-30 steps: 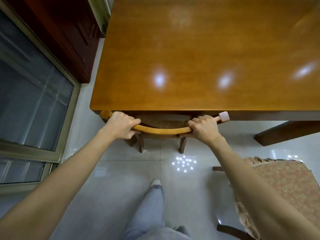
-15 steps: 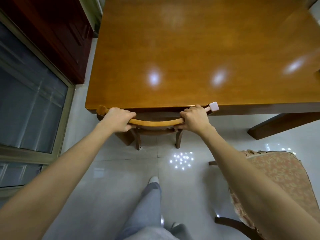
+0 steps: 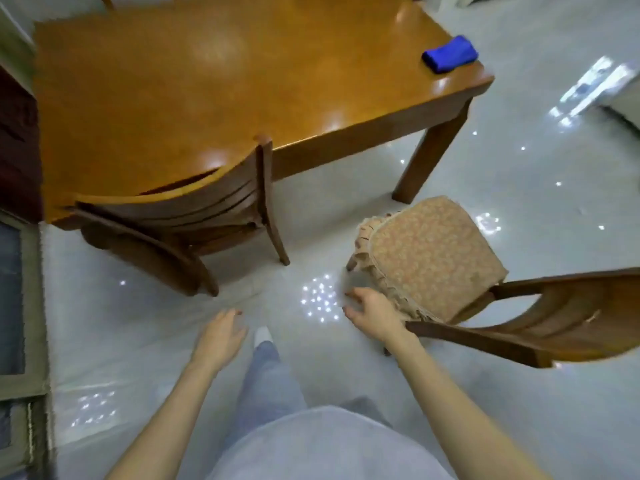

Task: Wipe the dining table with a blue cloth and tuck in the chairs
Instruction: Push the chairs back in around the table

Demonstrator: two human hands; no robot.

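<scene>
The wooden dining table (image 3: pixel 207 84) fills the upper left. A folded blue cloth (image 3: pixel 449 54) lies on its far right corner. One wooden chair (image 3: pixel 194 206) stands pushed under the table's near edge, its curved back against the rim. A second chair with a patterned cushion (image 3: pixel 433 258) stands out on the floor to the right, its backrest (image 3: pixel 554 330) nearest me. My left hand (image 3: pixel 221 336) hovers open over the floor, holding nothing. My right hand (image 3: pixel 372 315) is open with fingers spread, right beside the second chair's backrest end and cushion edge.
A dark wooden cabinet (image 3: pixel 17 150) and a glass sliding door (image 3: pixel 14 306) line the left side. Glossy pale floor tiles (image 3: pixel 519 410) spread around. My leg and shoe (image 3: pixel 263 341) are between my hands. A white object (image 3: pixel 620 105) sits at far right.
Both hands have let go of the first chair's backrest, which now sits under the table. My view has swung right, bringing the blue cloth and the second chair into sight.
</scene>
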